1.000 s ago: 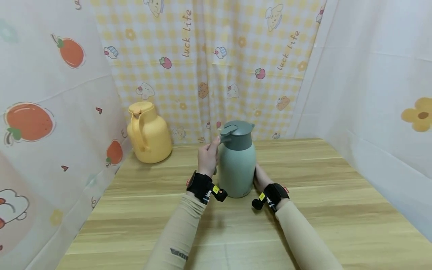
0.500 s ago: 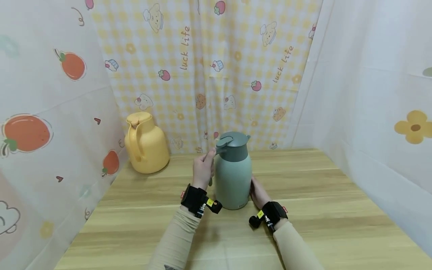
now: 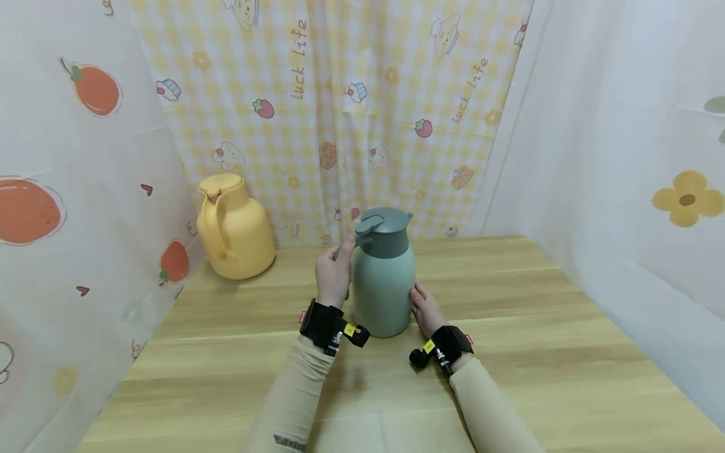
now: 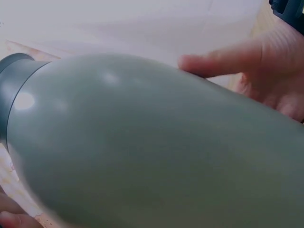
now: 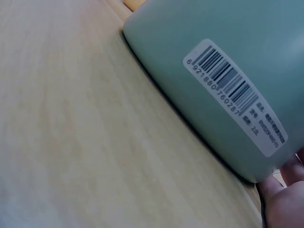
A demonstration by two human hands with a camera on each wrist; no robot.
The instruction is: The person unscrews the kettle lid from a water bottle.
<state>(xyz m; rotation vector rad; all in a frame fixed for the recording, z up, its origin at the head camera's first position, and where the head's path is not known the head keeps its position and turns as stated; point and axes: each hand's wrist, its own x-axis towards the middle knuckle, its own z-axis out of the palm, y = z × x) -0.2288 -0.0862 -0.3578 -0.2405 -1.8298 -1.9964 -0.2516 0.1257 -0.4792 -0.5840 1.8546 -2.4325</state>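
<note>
The green jug [image 3: 384,289] stands mid-table [image 3: 538,327], long axis about upright, spout [image 3: 410,218] pointing right. The left hand [image 3: 333,277] grips its handle [image 3: 364,240]; the right hand [image 3: 427,311] (fingers loosely extended) touches its lower right side. Table stretches broadly rightward; the back edge [image 3: 464,240] runs behind, the yellow jug [image 3: 243,236] back-left.

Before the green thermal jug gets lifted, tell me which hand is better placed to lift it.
Probably the left hand: its fingers are curled round the handle of the green thermal jug. The right hand only rests against the jug's lower side, better suited to steadying.
</note>
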